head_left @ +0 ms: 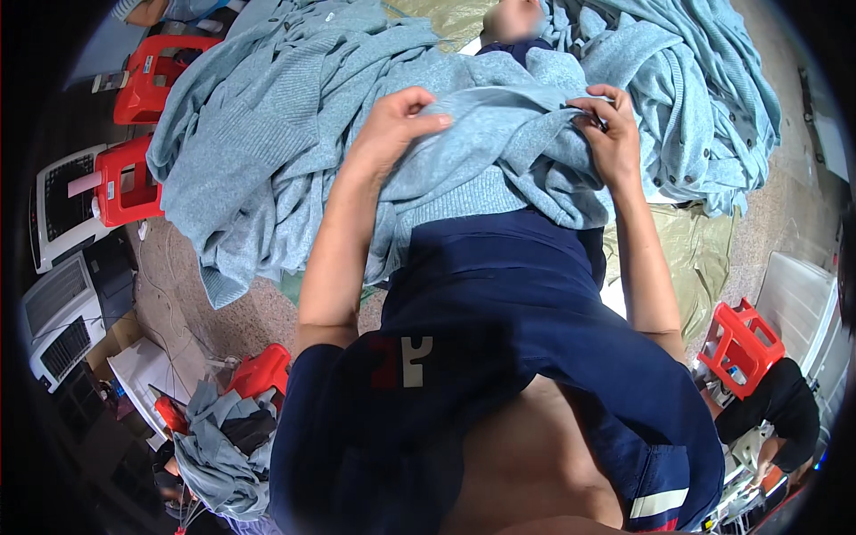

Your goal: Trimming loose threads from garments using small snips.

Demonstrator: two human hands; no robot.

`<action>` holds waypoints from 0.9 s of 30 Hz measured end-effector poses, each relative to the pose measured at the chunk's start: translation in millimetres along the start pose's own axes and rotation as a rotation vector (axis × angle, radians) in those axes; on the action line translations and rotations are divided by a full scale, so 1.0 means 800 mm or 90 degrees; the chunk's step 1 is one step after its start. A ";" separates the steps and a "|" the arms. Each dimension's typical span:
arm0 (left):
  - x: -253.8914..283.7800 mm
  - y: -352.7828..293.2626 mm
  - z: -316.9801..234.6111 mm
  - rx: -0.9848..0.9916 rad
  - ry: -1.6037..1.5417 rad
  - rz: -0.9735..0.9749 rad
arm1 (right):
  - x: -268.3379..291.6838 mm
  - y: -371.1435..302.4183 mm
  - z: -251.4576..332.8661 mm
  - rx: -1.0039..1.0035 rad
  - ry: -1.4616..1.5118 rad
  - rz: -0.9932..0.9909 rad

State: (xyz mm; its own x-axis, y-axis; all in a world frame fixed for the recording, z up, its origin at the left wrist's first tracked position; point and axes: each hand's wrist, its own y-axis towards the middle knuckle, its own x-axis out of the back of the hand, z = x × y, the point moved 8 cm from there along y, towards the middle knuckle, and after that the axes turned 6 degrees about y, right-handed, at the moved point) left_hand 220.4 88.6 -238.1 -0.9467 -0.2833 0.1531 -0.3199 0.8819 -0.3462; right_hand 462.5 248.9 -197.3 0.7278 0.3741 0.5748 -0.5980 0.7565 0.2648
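A light blue-grey knit garment lies bunched over my lap, its ribbed band toward my body. My left hand is closed on its left part, the thumb stretched along the cloth and the other fingers curled. At the opposite side, my right hand has its fingers bent around a small dark tool, perhaps thread snips, against the garment's edge. The fingers partly hide that tool. A large heap of similar knits spreads to the left, and another pile, with buttons showing, lies to the right.
Red plastic stools stand at the left beside white fan units. Another red stool is at the lower right, near a person in black. More knits lie lower left. A person sits beyond the heap; olive sheeting covers floor.
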 end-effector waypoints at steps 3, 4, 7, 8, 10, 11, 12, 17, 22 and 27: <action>0.015 -0.013 0.002 0.027 -0.222 -0.023 | -0.013 -0.024 0.082 0.111 0.038 0.128; 0.015 -0.021 -0.008 0.031 -0.335 -0.030 | -0.019 -0.036 0.126 0.186 0.068 0.202; -0.001 -0.043 -0.033 0.026 -0.307 0.012 | -0.025 -0.063 0.195 0.352 0.153 0.180; -0.013 -0.055 -0.043 0.029 -0.270 0.033 | -0.023 -0.069 0.205 0.403 0.157 0.130; -0.041 -0.075 -0.063 0.039 -0.186 0.081 | -0.022 -0.062 0.200 0.440 0.118 0.053; -0.051 -0.079 -0.072 0.016 -0.171 0.099 | -0.023 -0.057 0.197 0.448 0.110 0.034; -0.059 -0.083 -0.077 -0.008 -0.156 0.117 | -0.024 -0.056 0.195 0.457 0.101 0.015; -0.057 -0.082 -0.071 -0.037 -0.143 0.075 | -0.039 -0.053 0.186 0.426 0.103 0.074; -0.052 -0.085 -0.090 -0.183 -0.042 0.059 | -0.051 -0.047 0.178 0.376 0.143 0.144; -0.051 -0.091 -0.118 -0.344 0.264 0.044 | -0.061 -0.032 0.161 0.154 0.315 0.145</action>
State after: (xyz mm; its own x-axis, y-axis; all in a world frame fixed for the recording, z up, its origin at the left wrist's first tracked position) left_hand 285.4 71.7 -131.9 -0.8373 -0.1463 0.5268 -0.0936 0.9877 0.1255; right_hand 399.3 142.0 -132.5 0.6080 0.7616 0.2243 -0.7743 0.5064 0.3794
